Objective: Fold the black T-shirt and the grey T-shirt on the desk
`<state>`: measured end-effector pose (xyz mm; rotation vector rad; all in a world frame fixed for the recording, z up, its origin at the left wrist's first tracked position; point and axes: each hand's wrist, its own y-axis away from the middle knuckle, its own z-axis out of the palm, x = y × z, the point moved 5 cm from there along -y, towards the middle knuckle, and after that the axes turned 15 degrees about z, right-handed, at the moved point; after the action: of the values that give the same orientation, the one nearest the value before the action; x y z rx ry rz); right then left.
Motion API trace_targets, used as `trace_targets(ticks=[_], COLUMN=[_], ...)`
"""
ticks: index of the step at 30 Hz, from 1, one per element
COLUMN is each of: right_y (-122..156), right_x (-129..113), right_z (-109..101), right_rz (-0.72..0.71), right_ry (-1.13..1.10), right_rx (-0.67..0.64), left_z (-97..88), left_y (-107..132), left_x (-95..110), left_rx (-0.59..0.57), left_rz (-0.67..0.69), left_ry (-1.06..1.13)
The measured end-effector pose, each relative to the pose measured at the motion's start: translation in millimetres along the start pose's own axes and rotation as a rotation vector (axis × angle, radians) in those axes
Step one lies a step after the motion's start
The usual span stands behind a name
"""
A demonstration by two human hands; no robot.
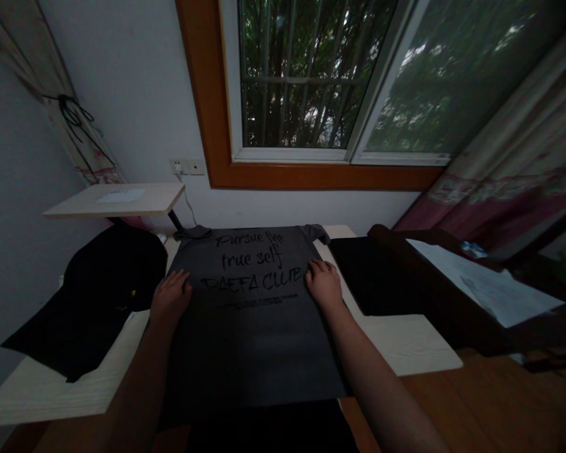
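Observation:
A dark grey T-shirt (pixel 259 340) with black lettering lies spread face up on a pale wooden table (pixel 410 343). Its lower end reaches over the near edge, and its sleeves are at the far end. My left hand (pixel 172 297) rests on the shirt's left side, level with the lowest large line of print. On the opposite side, my right hand (pixel 324 284) lies at the shirt's right edge at about the same height. Both hands have their fingers lying on the fabric, slightly bent and apart.
Black cloth (pixel 99 302) lies bunched at the left, beside a small raised shelf (pixel 117 200) with a paper on it. A flat black item (pixel 377 274) lies at the right. Beyond it, a white sheet (pixel 485 283) rests on dark furniture. A window (pixel 311 82) is ahead.

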<state>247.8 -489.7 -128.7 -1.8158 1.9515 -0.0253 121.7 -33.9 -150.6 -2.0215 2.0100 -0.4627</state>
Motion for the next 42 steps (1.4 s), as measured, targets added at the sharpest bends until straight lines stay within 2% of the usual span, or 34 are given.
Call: trace_targets(ticks=[6, 19, 25, 30, 42], right_y=[0.1, 1.9, 0.1, -1.7, -2.5], right_x=[-2.0, -0.7, 0.7, 1.5, -0.2], right_z=[-2.4, -8.3, -9.5, -7.4, -7.4], right_rz=[0.028, 0.081, 0.071, 0.053, 0.024], right_ry=[0.027, 0.066, 0.065, 0.053, 0.086], right_rx=[-0.009, 0.026, 0.056, 0.05, 0.067], left_z=[5.3, -1.0, -14.1, -22.6, -17.9], left_y=[-0.6, -1.1, 0.6, 1.2, 0.2], left_x=[-4.1, -1.0, 0.6, 3.0, -0.4], left_rx=[0.001, 0.02, 0.081, 0.074, 0.062], left_rz=[0.016, -0.019, -0.071, -0.112, -0.116], left_ry=[-0.02, 0.011, -0.025, -0.037, -0.014])
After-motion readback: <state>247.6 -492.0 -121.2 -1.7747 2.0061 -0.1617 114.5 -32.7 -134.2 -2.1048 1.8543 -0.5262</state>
